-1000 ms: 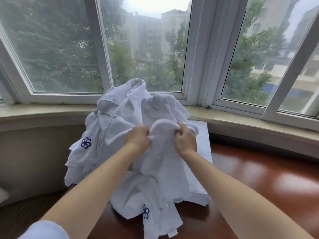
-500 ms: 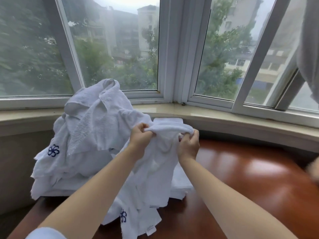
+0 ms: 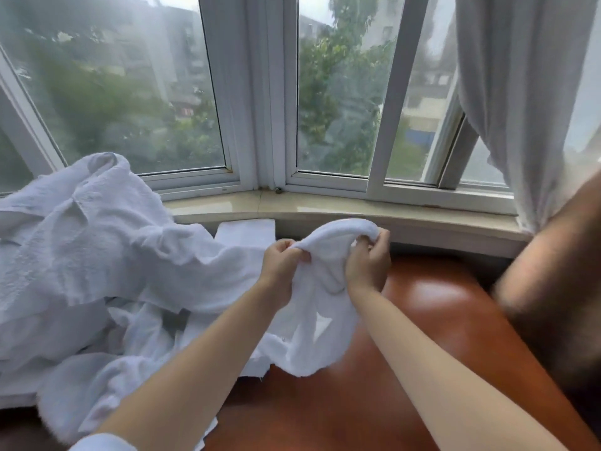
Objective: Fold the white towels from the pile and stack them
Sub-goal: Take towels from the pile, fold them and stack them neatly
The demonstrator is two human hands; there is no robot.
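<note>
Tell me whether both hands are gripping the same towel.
Yes: the left hand and right hand both grip one white towel.

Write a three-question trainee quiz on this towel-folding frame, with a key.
1. True or false: both hands grip the same white towel.
2. Which side of the view holds the unfolded towel pile: A left, B right, C far windowsill?
3. Fill in: the folded towels lie just below the ______.

Key:
1. True; left hand and right hand both hold its bunched top edge.
2. A.
3. Windowsill.
</note>
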